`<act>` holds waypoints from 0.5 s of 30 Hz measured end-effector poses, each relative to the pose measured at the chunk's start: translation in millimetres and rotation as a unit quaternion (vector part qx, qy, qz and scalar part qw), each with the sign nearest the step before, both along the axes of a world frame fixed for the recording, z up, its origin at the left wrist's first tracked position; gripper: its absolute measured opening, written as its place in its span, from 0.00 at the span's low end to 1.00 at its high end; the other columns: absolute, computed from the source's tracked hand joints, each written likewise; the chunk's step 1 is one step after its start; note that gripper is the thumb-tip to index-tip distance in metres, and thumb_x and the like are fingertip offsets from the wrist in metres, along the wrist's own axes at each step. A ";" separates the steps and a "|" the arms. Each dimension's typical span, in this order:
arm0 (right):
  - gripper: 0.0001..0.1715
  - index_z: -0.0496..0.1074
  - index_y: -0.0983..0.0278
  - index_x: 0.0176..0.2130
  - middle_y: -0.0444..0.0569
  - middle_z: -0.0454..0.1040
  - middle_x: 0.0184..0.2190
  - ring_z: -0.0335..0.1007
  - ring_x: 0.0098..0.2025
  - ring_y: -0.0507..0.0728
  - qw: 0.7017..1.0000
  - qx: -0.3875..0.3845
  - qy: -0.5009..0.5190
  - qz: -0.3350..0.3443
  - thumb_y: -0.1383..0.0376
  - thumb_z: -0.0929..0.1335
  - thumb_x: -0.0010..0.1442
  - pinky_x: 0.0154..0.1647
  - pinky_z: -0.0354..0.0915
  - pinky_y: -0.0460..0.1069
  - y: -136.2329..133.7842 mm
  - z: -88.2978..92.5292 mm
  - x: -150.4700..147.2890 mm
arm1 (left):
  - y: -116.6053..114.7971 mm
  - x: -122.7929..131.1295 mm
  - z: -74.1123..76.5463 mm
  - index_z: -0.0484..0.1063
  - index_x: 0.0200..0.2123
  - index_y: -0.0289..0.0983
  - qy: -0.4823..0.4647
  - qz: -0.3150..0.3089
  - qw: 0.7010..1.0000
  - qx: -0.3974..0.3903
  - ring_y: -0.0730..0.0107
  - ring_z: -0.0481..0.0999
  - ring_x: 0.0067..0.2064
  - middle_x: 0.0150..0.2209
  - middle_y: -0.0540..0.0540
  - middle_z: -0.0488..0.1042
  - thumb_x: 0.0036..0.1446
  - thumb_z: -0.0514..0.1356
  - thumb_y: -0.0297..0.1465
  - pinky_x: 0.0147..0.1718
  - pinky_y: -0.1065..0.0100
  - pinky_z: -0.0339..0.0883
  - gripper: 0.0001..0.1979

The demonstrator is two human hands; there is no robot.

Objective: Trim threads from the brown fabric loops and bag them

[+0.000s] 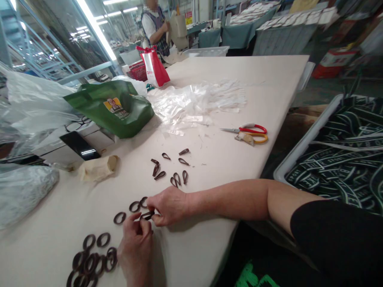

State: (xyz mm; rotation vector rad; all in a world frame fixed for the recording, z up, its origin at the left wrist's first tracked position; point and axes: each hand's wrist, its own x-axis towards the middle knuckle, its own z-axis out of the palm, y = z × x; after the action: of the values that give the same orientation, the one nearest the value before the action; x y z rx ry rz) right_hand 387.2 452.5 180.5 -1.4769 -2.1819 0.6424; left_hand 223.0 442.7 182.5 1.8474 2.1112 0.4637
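A dark brown strap loop (147, 215) is stretched between my two hands, just above the pale table. My left hand (136, 237) pinches its near end, and my right hand (169, 205) grips the far end between thumb and fingers. Beside my right hand lie round brown loops, one of them (134, 206) partly next to another. A single round loop (119, 218) rests left of my hands. A pile of round loops (91, 261) sits at the lower left. Beyond my right hand are several flattened, teardrop-shaped loops (160, 175).
Scissors (251, 132) with red and yellow handles lie near the table's right edge. Clear plastic bags (191, 103), a green bag (116, 107), a phone (79, 145) and a tan roll (98, 168) are farther back. A bin of dark printed straps (344, 139) stands right; a person (155, 28) works behind.
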 end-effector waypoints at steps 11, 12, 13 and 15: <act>0.08 0.74 0.63 0.40 0.43 0.76 0.30 0.67 0.29 0.49 0.952 0.160 0.143 -0.216 0.64 0.66 0.64 0.33 0.56 0.45 53.8 3.6 67.7 | 37.6 -21.1 6.3 0.76 0.45 0.41 0.094 -0.103 0.977 0.163 0.53 0.78 0.43 0.44 0.40 0.80 0.62 0.54 0.43 0.41 0.56 0.70 0.17; 0.08 0.74 0.63 0.40 0.43 0.76 0.30 0.66 0.29 0.49 0.947 0.165 0.147 -0.231 0.64 0.66 0.64 0.33 0.56 0.45 58.1 3.0 72.9 | 44.8 -11.4 1.0 0.76 0.47 0.39 0.090 -0.177 0.959 0.201 0.52 0.78 0.47 0.48 0.38 0.79 0.63 0.53 0.43 0.46 0.55 0.69 0.18; 0.08 0.75 0.63 0.40 0.43 0.76 0.30 0.66 0.29 0.49 0.944 0.169 0.149 -0.240 0.64 0.66 0.64 0.33 0.57 0.45 61.4 2.0 76.8 | 51.9 -2.3 -4.7 0.76 0.49 0.38 0.089 -0.245 0.938 0.227 0.52 0.76 0.51 0.51 0.37 0.77 0.64 0.53 0.42 0.50 0.55 0.68 0.20; 0.07 0.75 0.64 0.39 0.43 0.76 0.30 0.66 0.29 0.49 0.942 0.170 0.150 -0.247 0.65 0.67 0.63 0.33 0.57 0.45 65.3 -0.1 81.2 | 64.5 9.0 -15.6 0.77 0.50 0.36 0.100 -0.346 0.901 0.241 0.51 0.75 0.54 0.53 0.35 0.77 0.65 0.53 0.41 0.54 0.54 0.66 0.20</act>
State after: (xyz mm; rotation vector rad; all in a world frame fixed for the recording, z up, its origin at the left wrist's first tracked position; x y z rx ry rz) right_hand 468.4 517.9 180.4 -1.5331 -1.5126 0.2727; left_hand 232.0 507.2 166.9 2.8502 1.3371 0.6655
